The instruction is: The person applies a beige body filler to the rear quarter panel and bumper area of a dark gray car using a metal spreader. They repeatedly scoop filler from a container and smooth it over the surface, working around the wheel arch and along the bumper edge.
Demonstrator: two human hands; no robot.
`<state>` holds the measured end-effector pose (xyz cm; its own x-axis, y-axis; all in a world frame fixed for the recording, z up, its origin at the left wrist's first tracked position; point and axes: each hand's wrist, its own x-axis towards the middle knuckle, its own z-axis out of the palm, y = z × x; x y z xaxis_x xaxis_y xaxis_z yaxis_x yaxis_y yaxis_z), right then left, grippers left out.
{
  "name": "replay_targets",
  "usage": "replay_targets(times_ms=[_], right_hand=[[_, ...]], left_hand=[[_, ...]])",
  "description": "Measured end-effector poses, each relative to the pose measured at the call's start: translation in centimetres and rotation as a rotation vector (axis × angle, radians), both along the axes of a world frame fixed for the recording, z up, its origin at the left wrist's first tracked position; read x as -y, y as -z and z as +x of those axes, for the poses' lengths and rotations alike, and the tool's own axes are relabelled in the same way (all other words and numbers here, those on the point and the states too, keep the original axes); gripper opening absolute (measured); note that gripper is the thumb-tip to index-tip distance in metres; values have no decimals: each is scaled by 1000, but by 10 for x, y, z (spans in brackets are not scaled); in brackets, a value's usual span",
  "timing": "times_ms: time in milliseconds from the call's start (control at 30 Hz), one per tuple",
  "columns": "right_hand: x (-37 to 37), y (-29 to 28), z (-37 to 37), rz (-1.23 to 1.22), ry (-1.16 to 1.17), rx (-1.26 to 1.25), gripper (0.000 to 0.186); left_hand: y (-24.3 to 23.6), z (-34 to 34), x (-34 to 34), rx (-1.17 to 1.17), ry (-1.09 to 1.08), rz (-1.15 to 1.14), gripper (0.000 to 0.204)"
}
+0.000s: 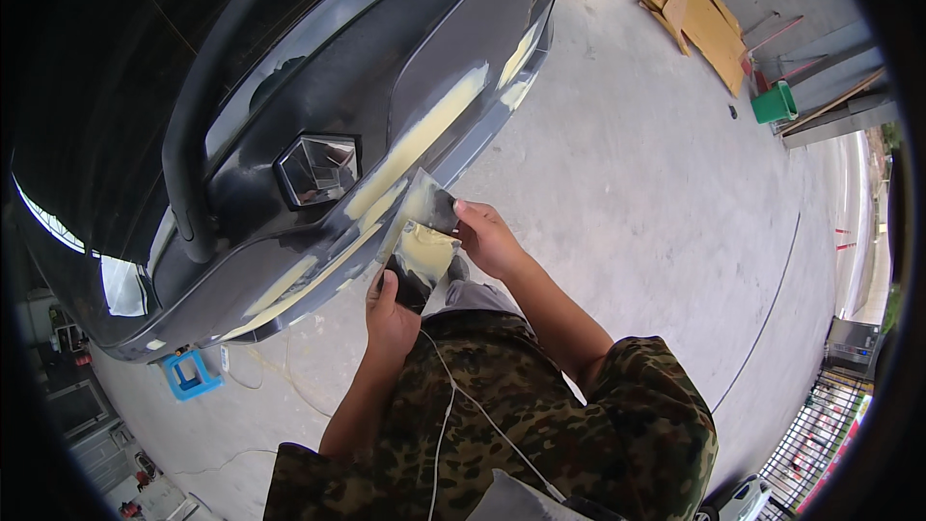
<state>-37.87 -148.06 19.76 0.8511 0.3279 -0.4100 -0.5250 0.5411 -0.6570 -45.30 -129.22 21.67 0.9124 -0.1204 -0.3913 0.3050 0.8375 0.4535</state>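
My left hand [390, 316] grips a flat dark putty board [413, 277], its thumb on top. Pale yellow body filler [431, 249] coats much of the board's upper face. My right hand [487, 235] pinches a flat putty spreader [424, 201] smeared with the same filler; it lies just beyond the board, and I cannot tell whether the two touch. Close in front of both is the dark grey bumper [453, 34] of a black vehicle, with long streaks of yellow filler [434, 130] along it. A faceted shiny panel [320, 171] is set into the bodywork left of my hands.
A blue plastic stool [191, 374] stands on the grey concrete floor [637, 193] at the lower left. Flattened cardboard [690, 14] and a green bucket [775, 103] are at the far right. A thin cable [767, 318] runs along the floor at right. White earphone wires [451, 388] hang over my camouflage shirt.
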Motion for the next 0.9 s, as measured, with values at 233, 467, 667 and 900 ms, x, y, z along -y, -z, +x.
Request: replay_targets(times_ms=[233, 467, 667, 900], right_hand=[[48, 16, 165, -1000, 742, 417, 72], [15, 21, 225, -951, 885, 409, 73], [-29, 23, 207, -1013, 893, 518, 70], [-88, 30, 165, -1108, 928, 629, 69]], left_hand=[[-10, -28, -43, -115, -13, 11, 42], [-24, -42, -55, -96, 96, 172, 63], [-30, -35, -95, -100, 128, 191, 65], [-29, -49, -158, -55, 196, 189, 65]])
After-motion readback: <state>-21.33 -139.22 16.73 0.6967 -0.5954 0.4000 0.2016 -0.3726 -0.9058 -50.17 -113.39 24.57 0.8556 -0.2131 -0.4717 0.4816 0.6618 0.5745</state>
